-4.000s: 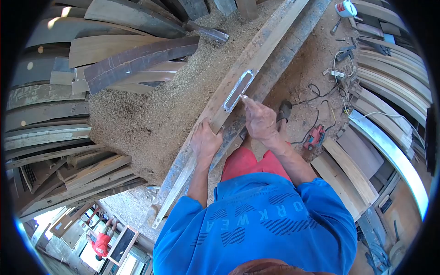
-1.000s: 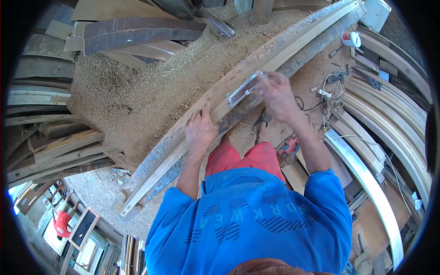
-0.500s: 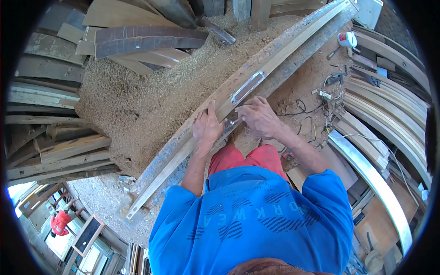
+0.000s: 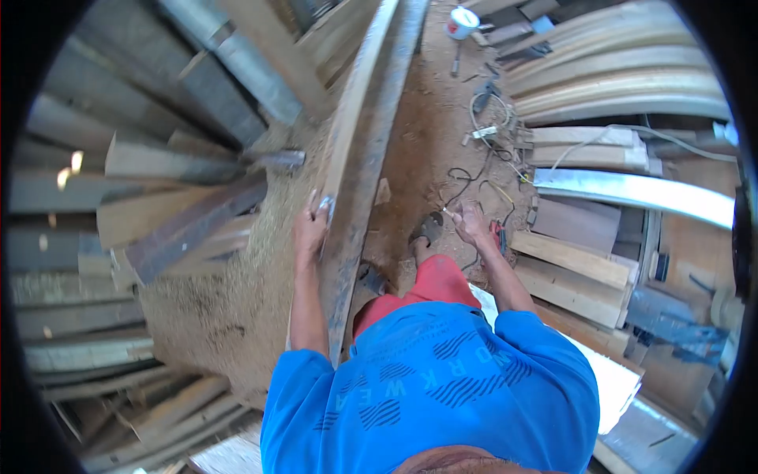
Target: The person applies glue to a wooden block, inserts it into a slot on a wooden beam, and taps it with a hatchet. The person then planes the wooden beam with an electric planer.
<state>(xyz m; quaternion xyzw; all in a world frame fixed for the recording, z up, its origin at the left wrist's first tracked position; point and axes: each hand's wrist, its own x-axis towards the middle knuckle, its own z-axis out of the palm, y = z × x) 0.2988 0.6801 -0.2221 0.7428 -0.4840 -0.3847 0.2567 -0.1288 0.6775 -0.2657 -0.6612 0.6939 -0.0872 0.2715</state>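
Note:
My left hand [image 4: 310, 229] rests at the left edge of a long pale wooden plank [image 4: 353, 110], fingers stretched along it. A small whitish-blue patch [image 4: 326, 203] shows beside its fingertips; its kind is unclear. The plank lies on a long, paint-stained beam [image 4: 367, 170] that runs away from me. Off to the right, my right hand [image 4: 471, 223] is held above the ground, apart from the beam. Its fingers are closed around a small thin object [image 4: 447, 210] with a pale tip, too small and blurred to name.
Cables [image 4: 462, 178] and a power strip [image 4: 485, 133] lie on the dirt floor. A white tub [image 4: 462, 23] stands farther ahead. Stacked boards [image 4: 616, 87] and a shiny metal strip [image 4: 632, 192] line the right side. Sawdust [image 4: 213, 316] and timber [image 4: 181, 209] lie left.
The view has turned, so the beam now runs more upright in it. My hands have moved apart: the right has left the beam for the right side, while the left stays by the plank.

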